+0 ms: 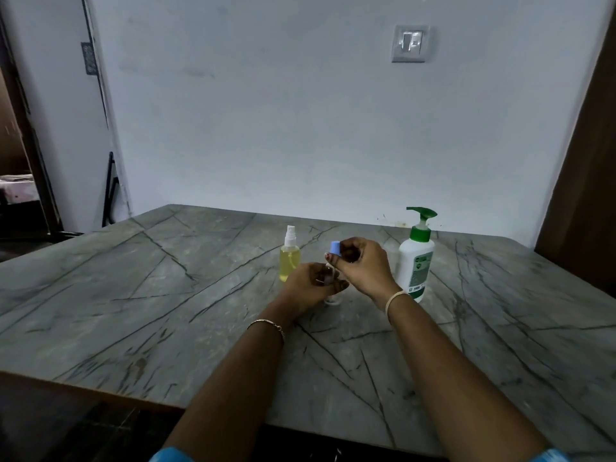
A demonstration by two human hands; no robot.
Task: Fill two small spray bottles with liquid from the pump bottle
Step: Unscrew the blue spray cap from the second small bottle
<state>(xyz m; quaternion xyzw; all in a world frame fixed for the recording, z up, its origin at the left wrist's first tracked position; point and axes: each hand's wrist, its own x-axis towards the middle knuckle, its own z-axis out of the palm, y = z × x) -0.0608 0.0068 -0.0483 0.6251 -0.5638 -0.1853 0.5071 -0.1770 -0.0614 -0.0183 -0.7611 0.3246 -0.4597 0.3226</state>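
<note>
My left hand (313, 281) grips a small clear spray bottle (330, 278) that stands on the marble table; the fingers hide most of it. Just above it my right hand (361, 265) pinches the bottle's blue spray top (334, 247). Behind and to the left stands a second small spray bottle (290, 258) with yellow liquid and a white spray head. To the right of my hands stands the white pump bottle (415, 261) with a green pump head.
The grey veined marble table (166, 295) reaches to a white wall at the back. A wall switch (410, 43) sits high on that wall. A brown door or panel (586, 178) stands at the right, and a doorway opens at the far left.
</note>
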